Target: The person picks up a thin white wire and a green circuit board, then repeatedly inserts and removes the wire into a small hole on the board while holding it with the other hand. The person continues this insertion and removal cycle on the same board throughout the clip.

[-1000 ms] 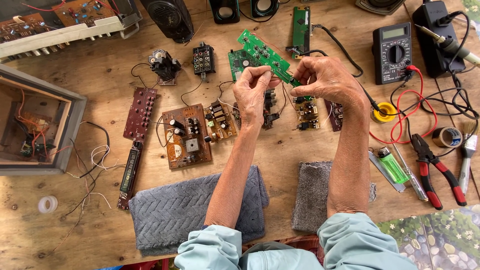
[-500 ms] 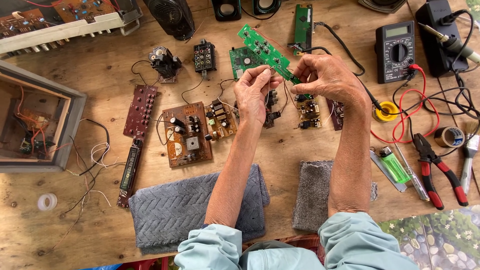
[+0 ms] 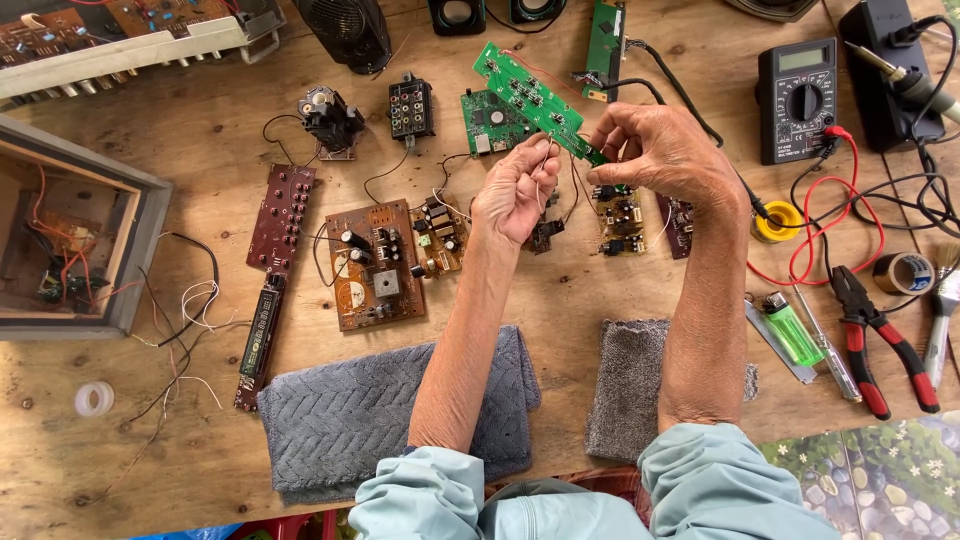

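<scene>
My right hand (image 3: 662,152) pinches the near end of a long green circuit board (image 3: 535,98), lifted above the wooden table and angled toward the upper left. My left hand (image 3: 516,192) is closed on thin wires (image 3: 548,160) that run from that board's end. Under my hands lie several small brown boards (image 3: 620,215) joined by wires. A larger brown circuit board (image 3: 372,262) with black parts rests just left of my left hand.
A multimeter (image 3: 796,88) with red leads, solder reel (image 3: 777,221), green lighter (image 3: 791,328), pliers (image 3: 878,335) and tape roll (image 3: 905,272) lie at right. Two grey towels (image 3: 350,415) sit near me. An opened wooden case (image 3: 75,240) stands at left, speakers (image 3: 345,30) at the back.
Both hands stay at the green board's end with only slight finger motion on the wires. Nothing else on the table has moved.
</scene>
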